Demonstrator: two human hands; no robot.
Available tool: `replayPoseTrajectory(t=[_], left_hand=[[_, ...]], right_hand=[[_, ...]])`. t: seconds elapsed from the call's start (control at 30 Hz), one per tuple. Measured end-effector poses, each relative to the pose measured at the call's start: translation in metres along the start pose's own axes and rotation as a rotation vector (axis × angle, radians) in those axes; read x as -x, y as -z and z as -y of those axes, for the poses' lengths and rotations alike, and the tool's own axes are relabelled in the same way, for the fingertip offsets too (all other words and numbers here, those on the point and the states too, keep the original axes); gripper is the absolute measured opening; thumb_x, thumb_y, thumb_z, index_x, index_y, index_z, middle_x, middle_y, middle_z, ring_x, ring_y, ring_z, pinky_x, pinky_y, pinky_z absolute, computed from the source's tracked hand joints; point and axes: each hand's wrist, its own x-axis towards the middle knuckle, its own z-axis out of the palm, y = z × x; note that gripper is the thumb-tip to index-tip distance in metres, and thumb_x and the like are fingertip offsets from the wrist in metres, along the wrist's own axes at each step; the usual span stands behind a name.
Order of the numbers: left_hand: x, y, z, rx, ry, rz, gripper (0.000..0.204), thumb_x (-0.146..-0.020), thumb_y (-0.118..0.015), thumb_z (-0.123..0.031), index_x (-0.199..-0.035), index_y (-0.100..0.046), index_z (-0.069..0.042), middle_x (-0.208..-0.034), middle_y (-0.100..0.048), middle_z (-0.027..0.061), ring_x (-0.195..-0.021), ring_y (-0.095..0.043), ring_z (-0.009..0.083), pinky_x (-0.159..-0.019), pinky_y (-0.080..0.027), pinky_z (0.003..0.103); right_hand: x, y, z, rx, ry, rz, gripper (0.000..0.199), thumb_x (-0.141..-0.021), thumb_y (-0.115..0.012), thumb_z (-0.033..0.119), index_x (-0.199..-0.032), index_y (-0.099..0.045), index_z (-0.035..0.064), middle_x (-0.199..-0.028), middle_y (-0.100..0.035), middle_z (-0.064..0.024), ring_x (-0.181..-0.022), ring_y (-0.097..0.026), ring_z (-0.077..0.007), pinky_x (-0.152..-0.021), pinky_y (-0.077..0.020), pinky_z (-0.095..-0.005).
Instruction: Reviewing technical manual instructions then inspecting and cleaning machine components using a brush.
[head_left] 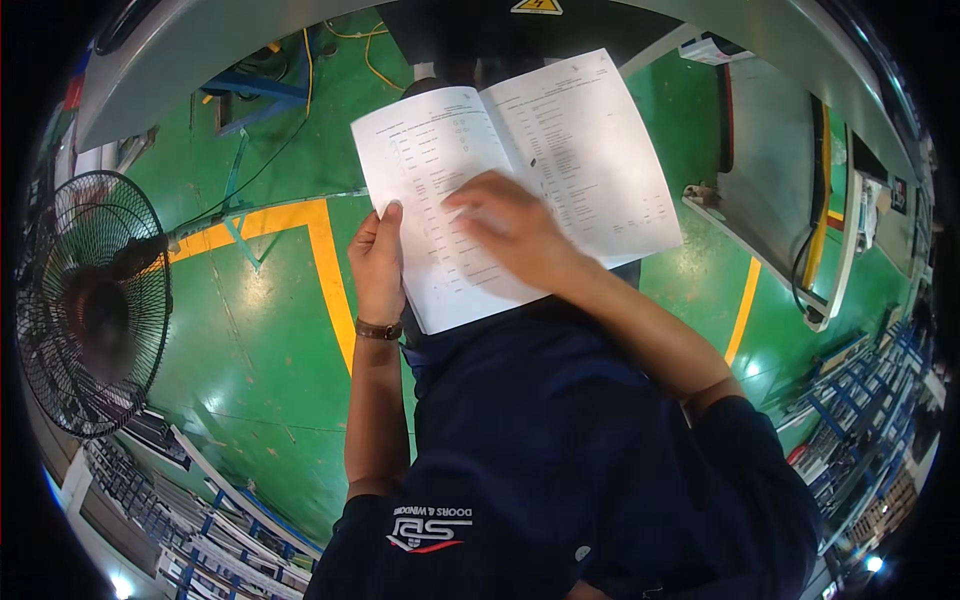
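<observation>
An open booklet (610,150) of white printed pages lies spread in front of me, over my lap. Its left page (400,150) and right page both carry columns of small text, with small drawings near the top of the left one. My left hand (378,262) is closed on the booklet's left edge, thumb on top and the other fingers hidden beneath. Across the lower middle of the pages lies my right hand (515,232), its fingers over the left page near the fold. Motion smears those fingers, and whether they touch the paper is unclear.
A black-caged fan (95,300) stands at the left. Yellow lines (325,265) mark the green floor (230,350). Grey machine framework (770,160) rises at the right, with a dark panel (520,35) ahead. Racks of long profiles (850,400) stand at the lower right.
</observation>
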Motion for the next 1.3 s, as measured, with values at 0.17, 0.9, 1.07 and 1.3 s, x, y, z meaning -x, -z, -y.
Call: replayPoseTrajectory(t=[0.17,0.9,1.07,1.3], left_hand=[[-0.001,0.0,-0.001,0.044,-0.005,-0.031,0.027,-0.101,-0.067,-0.023,-0.115,-0.072,0.0,-0.108,-0.075,0.0061,-0.093,-0.067,0.0101,-0.085,-0.05,0.024],[-0.021,0.006,0.01,-0.029,-0.089,0.011,0.027,-0.102,-0.064,-0.019,-0.116,-0.073,0.003,-0.107,-0.075,0.0037,-0.093,-0.065,0.0077,-0.087,-0.049,0.024],[-0.022,0.007,0.008,-0.065,-0.082,0.0,0.028,-0.102,-0.064,-0.019,-0.115,-0.073,0.003,-0.107,-0.075,0.0039,-0.092,-0.065,0.0078,-0.086,-0.049,0.024],[-0.023,0.006,0.007,-0.046,-0.075,0.027,0.029,-0.102,-0.065,-0.021,-0.114,-0.073,0.004,-0.104,-0.075,0.0041,-0.09,-0.064,0.0075,-0.084,-0.049,0.023]], right_hand=[[0.009,0.084,-0.054,0.572,0.05,-0.423,0.021,-0.086,-0.073,0.005,-0.108,-0.07,0.0069,-0.107,-0.069,-0.0133,-0.102,-0.064,-0.0331,-0.092,-0.0484,-0.0437],[0.054,0.111,-0.114,0.356,-0.313,-0.642,0.054,-0.103,-0.064,0.031,-0.14,-0.051,-0.0055,-0.131,-0.054,-0.0205,-0.12,-0.053,-0.0305,-0.103,-0.0433,-0.0382],[0.054,0.113,-0.115,0.355,-0.352,-0.633,0.054,-0.103,-0.065,0.031,-0.14,-0.052,-0.0056,-0.13,-0.055,-0.0202,-0.119,-0.053,-0.0299,-0.103,-0.0431,-0.0382],[0.055,0.112,-0.116,0.367,-0.364,-0.645,0.053,-0.102,-0.065,0.031,-0.139,-0.052,-0.0049,-0.126,-0.056,-0.0184,-0.113,-0.054,-0.0281,-0.099,-0.0441,-0.0372]])
